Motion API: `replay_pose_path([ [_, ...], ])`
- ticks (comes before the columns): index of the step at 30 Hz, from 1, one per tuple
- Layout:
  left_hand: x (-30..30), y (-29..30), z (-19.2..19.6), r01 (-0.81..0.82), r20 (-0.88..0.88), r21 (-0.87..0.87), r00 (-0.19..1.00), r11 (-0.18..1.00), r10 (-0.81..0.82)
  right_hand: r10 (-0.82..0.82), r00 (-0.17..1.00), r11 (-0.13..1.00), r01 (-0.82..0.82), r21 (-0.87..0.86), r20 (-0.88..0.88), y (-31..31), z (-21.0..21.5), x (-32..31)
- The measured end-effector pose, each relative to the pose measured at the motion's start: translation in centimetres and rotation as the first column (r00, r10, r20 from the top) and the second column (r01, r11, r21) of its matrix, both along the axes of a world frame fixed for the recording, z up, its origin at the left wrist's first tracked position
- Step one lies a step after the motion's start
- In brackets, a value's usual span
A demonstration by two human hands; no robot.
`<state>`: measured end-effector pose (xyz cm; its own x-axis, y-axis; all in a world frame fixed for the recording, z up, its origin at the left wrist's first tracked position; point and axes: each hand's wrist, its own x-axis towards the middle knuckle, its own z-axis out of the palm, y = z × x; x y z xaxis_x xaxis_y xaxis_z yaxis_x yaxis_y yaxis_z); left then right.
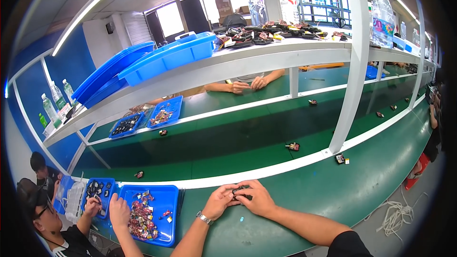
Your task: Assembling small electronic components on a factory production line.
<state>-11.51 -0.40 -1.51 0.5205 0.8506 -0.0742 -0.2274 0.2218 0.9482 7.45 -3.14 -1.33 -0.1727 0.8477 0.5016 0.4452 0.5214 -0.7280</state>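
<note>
My left hand (pixel 220 202), with a metal watch on its wrist, and my right hand (pixel 257 199) come together over the green bench. Between their fingers is a small black casing (pixel 240 192), mostly covered, so its details do not show. Both hands are closed on it. To the left of my left hand lies a blue tray (pixel 171 209) of small red circuit boards (pixel 140 219) with yellow and white parts. A small light-blue scrap (pixel 242 219) rests on the bench just below my hands.
A co-worker (pixel 47 214) sits at the left, hands by another blue tray (pixel 111 185) of black casings. Ahead runs a green conveyor belt (pixel 228 147) with scattered assemblies such as one (pixel 293 147). A white post (pixel 350 66) and an overhead shelf (pixel 285 53) stand in front.
</note>
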Motion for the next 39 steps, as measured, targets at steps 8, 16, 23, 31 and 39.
replay_pose_path([
  [8,0.1,-0.1,-0.1,0.006,0.031,0.006,0.999,1.0,-0.006,0.018,0.991,0.996,-0.028,-0.08,-0.13,0.2,-1.2,-0.1],
  [16,0.4,-0.1,0.2,-0.04,-0.009,0.019,0.999,0.999,0.041,0.005,0.994,0.996,-0.015,-0.085,-0.11,0.2,-0.7,-0.3],
  [23,0.2,-0.1,-0.3,-0.04,0.003,0.03,0.999,0.999,0.04,0.043,0.989,0.995,-0.056,-0.086,-0.141,0.3,-0.8,-0.2],
  [31,0.1,-0.1,-0.3,-0.035,0.05,0.03,0.998,0.999,0.033,0.075,0.983,0.988,-0.096,-0.119,-0.165,0.4,-0.8,0.0],
  [39,0.0,0.0,-0.5,-0.036,0.023,0.029,0.999,0.999,0.035,0.083,0.981,0.99,-0.102,-0.101,-0.173,0.5,-0.7,0.1],
])
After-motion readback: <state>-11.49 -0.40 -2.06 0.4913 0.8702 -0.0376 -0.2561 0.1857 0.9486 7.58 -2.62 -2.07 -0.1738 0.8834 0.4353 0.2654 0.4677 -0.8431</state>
